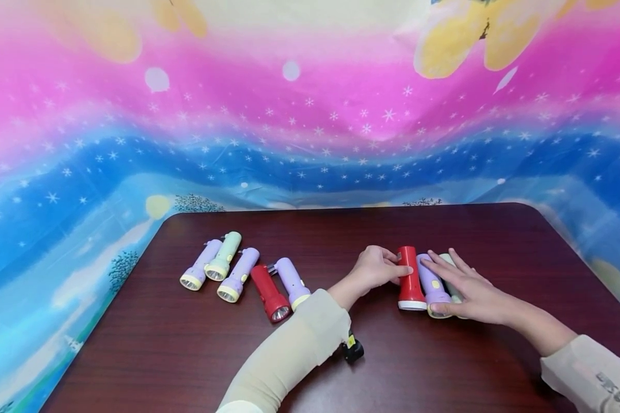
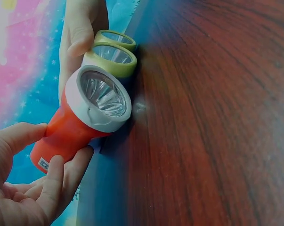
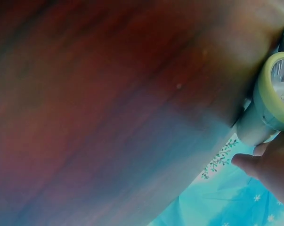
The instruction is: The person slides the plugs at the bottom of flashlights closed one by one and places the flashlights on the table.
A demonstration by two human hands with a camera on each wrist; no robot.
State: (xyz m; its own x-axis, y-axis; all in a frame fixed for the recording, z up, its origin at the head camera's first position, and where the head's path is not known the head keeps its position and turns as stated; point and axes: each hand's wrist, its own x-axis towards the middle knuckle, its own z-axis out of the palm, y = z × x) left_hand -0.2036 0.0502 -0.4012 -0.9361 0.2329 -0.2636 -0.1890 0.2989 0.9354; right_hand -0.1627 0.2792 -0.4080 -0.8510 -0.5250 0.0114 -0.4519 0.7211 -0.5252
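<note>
My left hand (image 1: 374, 267) grips a red flashlight (image 1: 411, 287) with a white rim, thumb on one side and fingers on the other. In the left wrist view its lens end faces the camera, and the red barrel (image 2: 66, 125) lies between thumb and fingers. Close beside it on the right are a purple flashlight (image 1: 426, 271) and a green flashlight (image 3: 262, 117), both with yellow rims. My right hand (image 1: 472, 289) rests over these two with extended fingers, its thumb at the purple one's head. That hand partly covers the green flashlight.
Left on the dark wooden table (image 1: 150, 344) lie a purple flashlight (image 1: 202, 264), a green one (image 1: 224, 256), another purple one (image 1: 239, 275), a red one (image 1: 270, 292) and a purple one (image 1: 291, 276) partly behind my left sleeve (image 1: 294, 344). A patterned cloth (image 1: 310, 126) hangs behind.
</note>
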